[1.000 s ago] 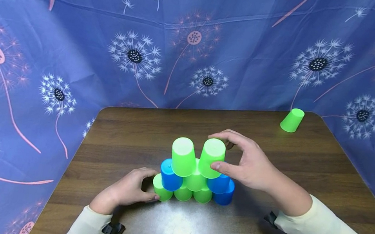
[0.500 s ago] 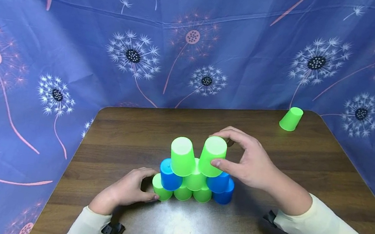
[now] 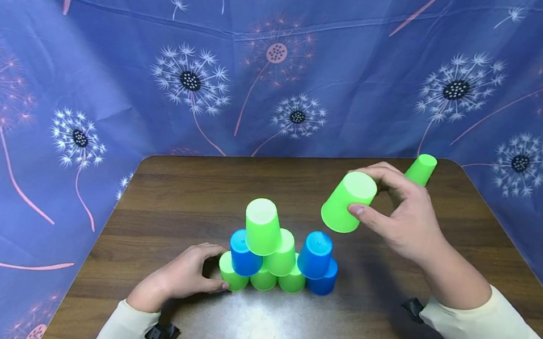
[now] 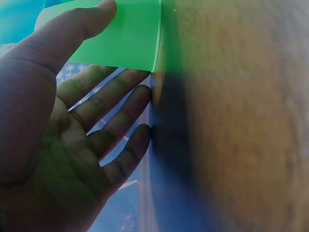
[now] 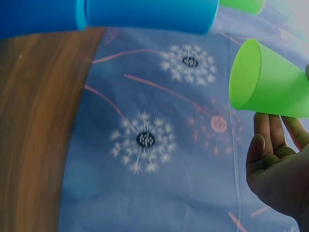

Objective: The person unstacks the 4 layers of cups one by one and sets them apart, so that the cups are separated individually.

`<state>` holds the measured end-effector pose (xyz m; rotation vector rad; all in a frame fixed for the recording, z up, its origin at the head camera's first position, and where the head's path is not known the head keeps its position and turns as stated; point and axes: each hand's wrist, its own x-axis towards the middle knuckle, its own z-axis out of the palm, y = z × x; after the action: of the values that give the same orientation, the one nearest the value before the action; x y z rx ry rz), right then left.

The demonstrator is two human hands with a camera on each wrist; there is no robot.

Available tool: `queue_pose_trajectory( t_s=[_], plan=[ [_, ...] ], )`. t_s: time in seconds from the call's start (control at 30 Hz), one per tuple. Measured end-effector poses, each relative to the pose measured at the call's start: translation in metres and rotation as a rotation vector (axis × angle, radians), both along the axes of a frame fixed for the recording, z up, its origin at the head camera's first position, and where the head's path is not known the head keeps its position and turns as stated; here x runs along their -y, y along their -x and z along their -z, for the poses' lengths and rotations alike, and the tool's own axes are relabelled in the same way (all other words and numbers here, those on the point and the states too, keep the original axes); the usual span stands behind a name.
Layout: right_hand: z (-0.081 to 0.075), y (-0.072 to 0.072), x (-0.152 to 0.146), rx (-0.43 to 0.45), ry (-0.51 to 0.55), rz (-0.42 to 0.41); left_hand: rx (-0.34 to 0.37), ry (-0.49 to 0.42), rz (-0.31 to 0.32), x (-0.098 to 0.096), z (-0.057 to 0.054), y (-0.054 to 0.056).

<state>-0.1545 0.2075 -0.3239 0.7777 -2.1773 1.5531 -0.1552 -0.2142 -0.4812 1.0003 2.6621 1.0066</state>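
Note:
A pyramid of upside-down plastic cups stands on the table. Its bottom row has a green cup at the left end and a blue cup at the right. The middle row runs blue cup, green cup, blue cup. One green cup sits on top, at the left. My left hand touches the bottom left cup, thumb in front, straight fingers spread behind. Up and right of the stack, my right hand holds a tilted green cup between thumb and fingers, in the air.
Another green cup stands at the far right corner of the wooden table, partly behind the right hand. A blue dandelion-print cloth hangs just beyond the back and side edges.
My right hand has lifted the green cup off the stack's top right and carried it right and away from me, baring the blue cup below. The left hand has stayed put.

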Motion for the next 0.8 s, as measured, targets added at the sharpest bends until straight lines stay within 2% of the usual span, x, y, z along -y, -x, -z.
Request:
queue_pose_trajectory(
  t_s=[0.17, 0.33, 0.47, 0.63, 0.8],
  plan=[
    [0.001, 0.005, -0.015, -0.03, 0.049, 0.035, 0.002, 0.005, -0.005, 0.0, 0.0, 0.0],
    [0.003, 0.012, -0.032, -0.035, 0.012, 0.148, 0.009, 0.01, -0.009, 0.0, 0.001, 0.001],
    [0.003, 0.019, -0.048, 0.007, -0.023, 0.25, 0.006, 0.006, -0.01, 0.0, 0.0, 0.0],
    [0.012, 0.035, -0.073, 0.076, 0.039, 0.319, -0.001, 0.006, -0.009, 0.0, -0.001, 0.0],
    [0.023, 0.054, -0.102, 0.129, 0.073, 0.441, -0.002, 0.018, -0.013, 0.0, 0.0, 0.0]
  ],
)
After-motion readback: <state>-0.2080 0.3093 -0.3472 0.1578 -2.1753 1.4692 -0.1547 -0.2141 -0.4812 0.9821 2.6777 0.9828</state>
